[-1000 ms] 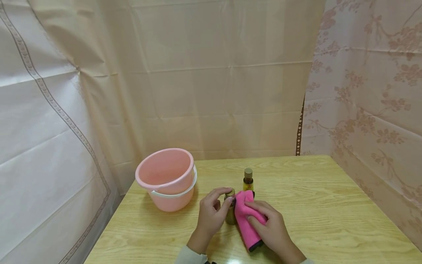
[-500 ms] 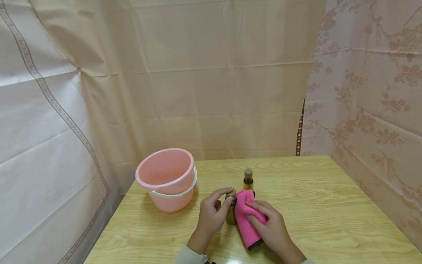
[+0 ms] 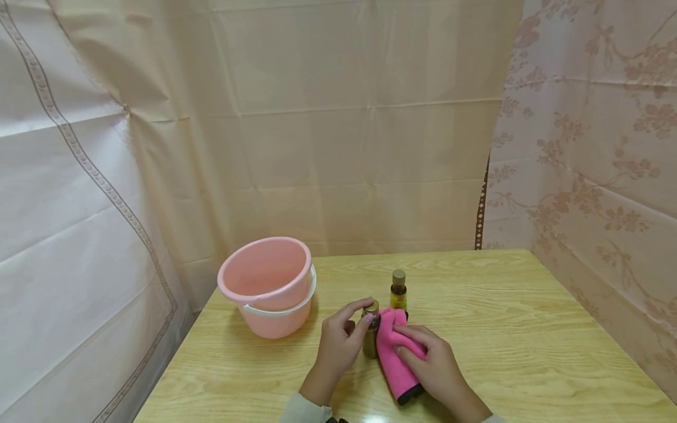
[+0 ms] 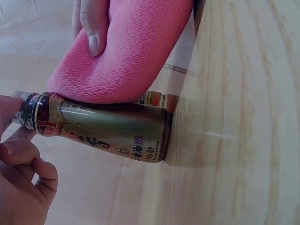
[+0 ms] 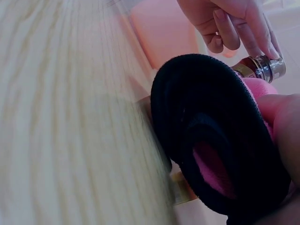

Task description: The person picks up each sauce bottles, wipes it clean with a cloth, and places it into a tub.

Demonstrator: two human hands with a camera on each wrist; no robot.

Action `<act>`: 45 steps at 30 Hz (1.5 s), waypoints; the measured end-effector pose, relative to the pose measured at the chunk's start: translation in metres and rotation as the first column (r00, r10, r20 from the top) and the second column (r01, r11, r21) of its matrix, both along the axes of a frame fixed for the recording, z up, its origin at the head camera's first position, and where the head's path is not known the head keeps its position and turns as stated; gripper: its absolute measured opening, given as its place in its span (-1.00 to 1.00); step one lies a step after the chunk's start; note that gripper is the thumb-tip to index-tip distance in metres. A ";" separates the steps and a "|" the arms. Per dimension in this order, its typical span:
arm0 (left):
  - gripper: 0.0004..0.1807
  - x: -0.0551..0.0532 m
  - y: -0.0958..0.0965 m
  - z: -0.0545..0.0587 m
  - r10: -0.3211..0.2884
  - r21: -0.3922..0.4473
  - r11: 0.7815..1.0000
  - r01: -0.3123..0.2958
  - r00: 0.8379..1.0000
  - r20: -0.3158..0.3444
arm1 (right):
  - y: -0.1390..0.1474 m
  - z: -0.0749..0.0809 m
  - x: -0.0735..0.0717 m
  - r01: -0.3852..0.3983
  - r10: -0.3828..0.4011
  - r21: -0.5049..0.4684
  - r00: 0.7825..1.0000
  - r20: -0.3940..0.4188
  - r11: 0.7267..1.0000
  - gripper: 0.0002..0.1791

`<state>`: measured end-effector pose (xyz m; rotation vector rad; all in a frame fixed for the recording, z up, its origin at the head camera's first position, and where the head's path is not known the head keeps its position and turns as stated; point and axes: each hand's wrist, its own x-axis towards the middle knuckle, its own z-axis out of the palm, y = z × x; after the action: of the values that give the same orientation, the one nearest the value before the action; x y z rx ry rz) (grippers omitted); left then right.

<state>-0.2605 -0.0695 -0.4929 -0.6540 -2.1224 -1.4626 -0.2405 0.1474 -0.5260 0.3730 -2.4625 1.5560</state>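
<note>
A small sesame oil bottle [image 3: 370,348] with a gold cap stands upright on the table. My left hand [image 3: 337,343] pinches it at the neck and cap between thumb and fingers. My right hand [image 3: 438,367] grips a folded pink cloth [image 3: 394,358] with black edging and holds it against the bottle's right side. In the left wrist view, the cloth covers part of the side of the bottle [image 4: 117,133], whose printed label faces the camera. Seen from the right wrist, the rolled black edge of the cloth [image 5: 171,98] hides most of the bottle.
A second dark bottle [image 3: 399,294] with a yellow label stands just behind the cloth, its base hidden. To the left is a pink bucket [image 3: 275,326] with a white handle. Curtains [image 3: 359,147] hang around the wooden table [image 3: 508,329].
The pink cloth and right hand have shifted slightly down and toward me along the bottle, showing a little more of the rear bottle's label. My left hand keeps its hold, almost unmoved.
</note>
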 end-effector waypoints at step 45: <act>-0.75 -0.001 0.001 -0.001 0.036 0.021 0.999 -0.034 0.994 -0.107 | -0.002 0.000 0.002 0.038 -0.038 0.037 0.999 -0.007 0.999 -0.51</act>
<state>-0.2614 -0.0689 -0.4939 -0.6696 -2.0257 -1.3953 -0.2386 0.1452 -0.5259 0.3346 -2.4821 1.4945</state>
